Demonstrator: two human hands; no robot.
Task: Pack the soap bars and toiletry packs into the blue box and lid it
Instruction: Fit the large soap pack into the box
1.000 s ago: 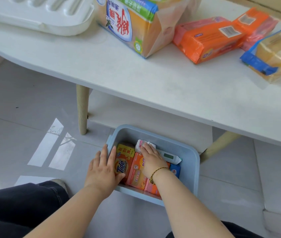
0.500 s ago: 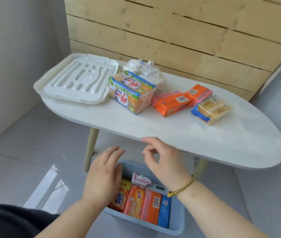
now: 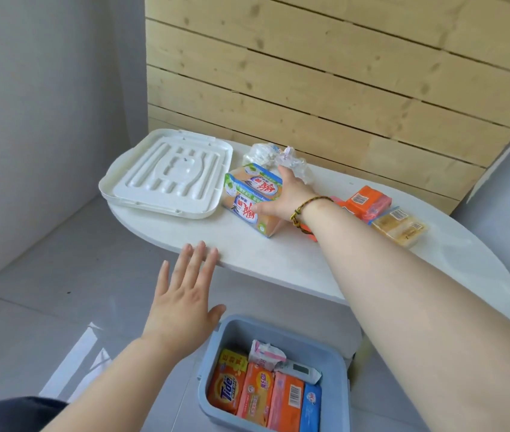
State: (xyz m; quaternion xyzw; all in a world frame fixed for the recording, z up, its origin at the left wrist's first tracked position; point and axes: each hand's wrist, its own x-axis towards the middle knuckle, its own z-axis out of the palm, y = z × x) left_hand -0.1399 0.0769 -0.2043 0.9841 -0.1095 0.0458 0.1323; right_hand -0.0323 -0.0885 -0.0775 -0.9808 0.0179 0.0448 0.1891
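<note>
The blue box (image 3: 339, 381) stands on the floor under the table's front edge. Several wrapped soap bars stand in it side by side, among them a Tide bar (image 3: 227, 391), with a pink-white pack (image 3: 264, 353) behind them. My right hand (image 3: 288, 194) reaches across the table and grips the right end of the big orange soap multipack (image 3: 247, 194), thumb on its front, fingers over its top. My left hand (image 3: 185, 294) hovers flat, fingers straight, at the table's front edge, left of the box. The white lid (image 3: 166, 176) lies upside down at the table's left end.
On the white oval table (image 3: 278, 260), orange soap bars (image 3: 369, 201) and a yellow bar in clear wrap (image 3: 398, 229) lie right of my arm. A crumpled clear plastic bag (image 3: 263, 152) sits behind the multipack. A wooden slat wall backs the table.
My view rose from the box to the tabletop. My right hand left the box and reached onto the multipack. My left hand lifted off the box and spread flat.
</note>
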